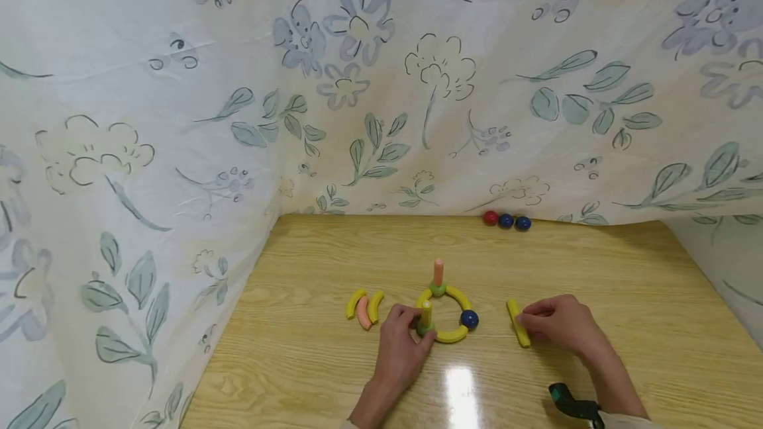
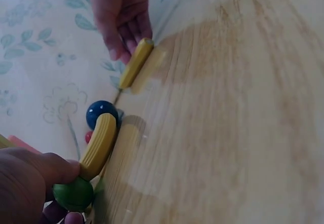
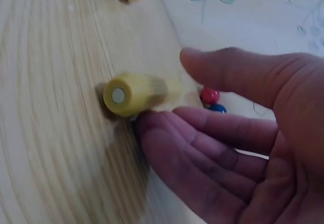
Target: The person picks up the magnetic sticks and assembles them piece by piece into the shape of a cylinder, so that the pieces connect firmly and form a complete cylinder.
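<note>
A ring of yellow curved pieces (image 1: 457,296) lies on the table, with a blue ball (image 1: 469,319) and green balls as joints. My left hand (image 1: 402,349) pinches the near-left green ball (image 2: 73,194) between thumb and fingers. From that ball a yellow rod (image 1: 426,315) stands upright; a pink rod (image 1: 438,272) rises from the far green ball (image 1: 438,290). My right hand (image 1: 563,326) is at a loose yellow stick (image 3: 144,89), whose end shows a round silvery disc. Its fingers lie along the stick's side, while the thumb is apart from it.
Left of the ring lie two yellow curved pieces (image 1: 356,303) and a pink one (image 1: 363,313). One red ball (image 1: 491,218) and two blue balls (image 1: 506,220) sit at the table's back edge by the floral cloth (image 1: 369,151). A black strap (image 1: 575,406) is near my right wrist.
</note>
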The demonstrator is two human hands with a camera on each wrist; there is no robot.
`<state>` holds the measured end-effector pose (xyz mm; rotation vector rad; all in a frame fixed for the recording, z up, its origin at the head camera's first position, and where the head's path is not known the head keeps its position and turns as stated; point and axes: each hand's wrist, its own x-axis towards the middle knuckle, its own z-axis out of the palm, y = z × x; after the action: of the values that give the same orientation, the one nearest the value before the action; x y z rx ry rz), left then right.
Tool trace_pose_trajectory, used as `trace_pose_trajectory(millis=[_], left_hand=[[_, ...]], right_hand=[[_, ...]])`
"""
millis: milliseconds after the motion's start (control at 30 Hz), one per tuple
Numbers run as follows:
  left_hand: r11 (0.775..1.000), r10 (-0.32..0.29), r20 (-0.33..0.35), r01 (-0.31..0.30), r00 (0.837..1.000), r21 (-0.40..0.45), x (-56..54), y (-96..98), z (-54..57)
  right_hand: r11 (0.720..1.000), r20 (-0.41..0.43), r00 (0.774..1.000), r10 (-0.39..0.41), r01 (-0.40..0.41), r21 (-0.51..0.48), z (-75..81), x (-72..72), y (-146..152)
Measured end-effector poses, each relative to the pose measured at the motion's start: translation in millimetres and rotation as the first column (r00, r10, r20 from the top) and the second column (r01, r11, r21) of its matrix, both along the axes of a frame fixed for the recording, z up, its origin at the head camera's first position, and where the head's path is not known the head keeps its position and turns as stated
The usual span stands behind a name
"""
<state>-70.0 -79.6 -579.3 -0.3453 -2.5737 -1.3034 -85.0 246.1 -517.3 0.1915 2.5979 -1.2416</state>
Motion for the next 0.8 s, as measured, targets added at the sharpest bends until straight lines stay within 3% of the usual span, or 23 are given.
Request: trace_pose_trajectory(millis=[267,400,600,800], left_hand=[[0.999,-0.009,0.028,0.008,1.000,0.044,-2.1,0.2,0.8],[0.997,-0.019,0.049,0.015,0.999,0.078,-2.7,-0.1,1.6],[0.994,-0.031,0.051,0.025,0.998,0.106,-4.7,-1.9,1.8],[0.994,-0.030,0.051,0.024,0.998,0.109,-7.3,-3.9,3.8]], right_hand=[[0.968,-0.081,0.996,0.034,-0.013,0.249,4.9,-0.1,-23.7],[0.956,-0.092,0.995,0.039,-0.011,0.292,6.1,2.1,-31.2],[0.957,-0.153,0.987,0.051,-0.004,0.290,10.3,5.6,-31.9],[0.988,-0.278,0.959,0.060,-0.017,0.155,17.4,14.0,-35.3]])
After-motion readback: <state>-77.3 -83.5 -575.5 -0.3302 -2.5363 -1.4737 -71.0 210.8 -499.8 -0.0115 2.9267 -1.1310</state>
